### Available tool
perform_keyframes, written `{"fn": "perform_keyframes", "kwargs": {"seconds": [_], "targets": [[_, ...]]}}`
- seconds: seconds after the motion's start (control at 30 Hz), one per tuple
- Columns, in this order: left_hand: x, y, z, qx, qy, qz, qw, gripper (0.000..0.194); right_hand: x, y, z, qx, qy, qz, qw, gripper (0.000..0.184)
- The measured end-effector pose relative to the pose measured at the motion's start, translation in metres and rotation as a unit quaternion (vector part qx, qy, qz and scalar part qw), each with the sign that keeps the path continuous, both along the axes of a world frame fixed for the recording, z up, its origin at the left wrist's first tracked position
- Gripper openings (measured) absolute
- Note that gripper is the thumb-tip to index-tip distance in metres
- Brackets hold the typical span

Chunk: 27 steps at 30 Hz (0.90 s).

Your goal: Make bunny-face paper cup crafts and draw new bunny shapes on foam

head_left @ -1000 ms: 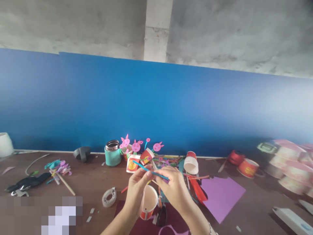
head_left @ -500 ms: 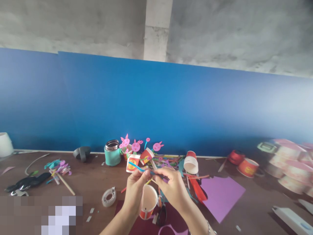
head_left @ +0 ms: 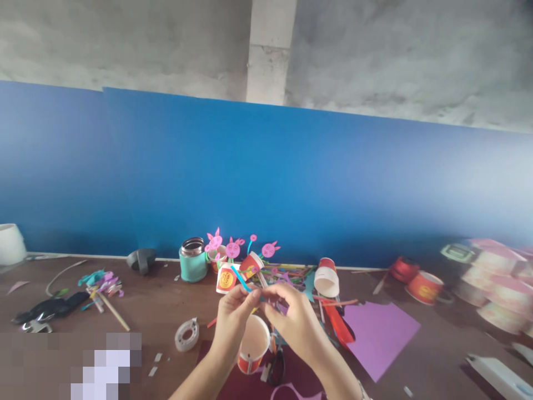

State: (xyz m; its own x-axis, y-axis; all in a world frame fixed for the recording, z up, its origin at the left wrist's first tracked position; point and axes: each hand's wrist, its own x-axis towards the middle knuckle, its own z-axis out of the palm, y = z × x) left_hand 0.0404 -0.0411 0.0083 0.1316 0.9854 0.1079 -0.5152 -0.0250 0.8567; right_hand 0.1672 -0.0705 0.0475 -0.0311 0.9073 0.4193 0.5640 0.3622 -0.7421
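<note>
Pinched between its thumb and fingers, my left hand [head_left: 236,311] holds a thin blue straw [head_left: 240,277], whose free end points up and to the left. My right hand [head_left: 293,316] is closed at the straw's other end, which the fingers hide. Just below both hands a red and white paper cup [head_left: 250,361] stands upright, open at the top. Dark-handled scissors [head_left: 276,368] lie beside it on a dark red sheet [head_left: 222,383]. Behind my hands are pink paper animal faces [head_left: 233,248] on stems and a tilted paper cup [head_left: 251,265].
A turquoise jar [head_left: 193,262] stands at the back. Left of my hands are a tape roll [head_left: 187,334], paper scraps [head_left: 106,282] and a wooden stick [head_left: 115,312]. To the right lie a purple sheet [head_left: 381,333], a red-handled tool [head_left: 339,328] and stacked pink-white cups [head_left: 506,283].
The blue straw has turned steeper, and less of it shows beyond my left fingers. Both hands stay together above the cup; the view has shifted slightly.
</note>
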Motion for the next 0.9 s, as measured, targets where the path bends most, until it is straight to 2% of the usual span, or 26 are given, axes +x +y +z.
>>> {"fn": "perform_keyframes", "kwargs": {"seconds": [0.07, 0.17, 0.3, 0.43, 0.5, 0.6, 0.67, 0.73, 0.83, 0.9], "targets": [[0.000, 0.000, 0.004, 0.010, 0.027, -0.017, 0.999, 0.025, 0.003, 0.002, -0.001, -0.011, 0.039, -0.008, 0.999, 0.015], [0.002, -0.002, 0.007, 0.028, 0.071, -0.083, 0.994, 0.032, 0.005, 0.007, -0.005, -0.064, 0.107, 0.008, 0.992, 0.025], [0.003, -0.005, 0.006, 0.013, 0.121, -0.158, 0.980, 0.038, 0.006, 0.013, -0.009, -0.140, 0.214, 0.032, 0.966, 0.026], [0.001, -0.007, 0.005, -0.005, 0.088, -0.189, 0.978, 0.037, 0.007, 0.015, -0.011, -0.203, 0.332, 0.055, 0.919, 0.030], [0.000, -0.006, 0.006, -0.008, 0.055, -0.193, 0.980, 0.036, 0.007, 0.014, -0.011, -0.207, 0.346, 0.062, 0.913, 0.031], [-0.003, -0.002, 0.007, -0.011, 0.028, -0.179, 0.983, 0.032, 0.010, 0.016, -0.010, -0.179, 0.310, 0.075, 0.931, 0.030], [-0.008, 0.004, 0.008, -0.025, 0.022, -0.138, 0.990, 0.032, 0.016, 0.020, -0.012, -0.146, 0.263, 0.059, 0.952, 0.031], [-0.015, 0.010, 0.011, -0.041, 0.014, -0.078, 0.996, 0.034, 0.025, 0.028, -0.017, -0.112, 0.203, 0.012, 0.973, 0.034], [-0.027, 0.017, 0.017, -0.028, 0.016, -0.040, 0.999, 0.032, 0.038, 0.043, -0.034, -0.083, 0.062, -0.060, 0.993, 0.031], [-0.033, 0.019, 0.021, -0.017, 0.015, -0.029, 0.999, 0.029, 0.041, 0.051, -0.047, -0.093, -0.086, -0.065, 0.990, 0.029]]}}
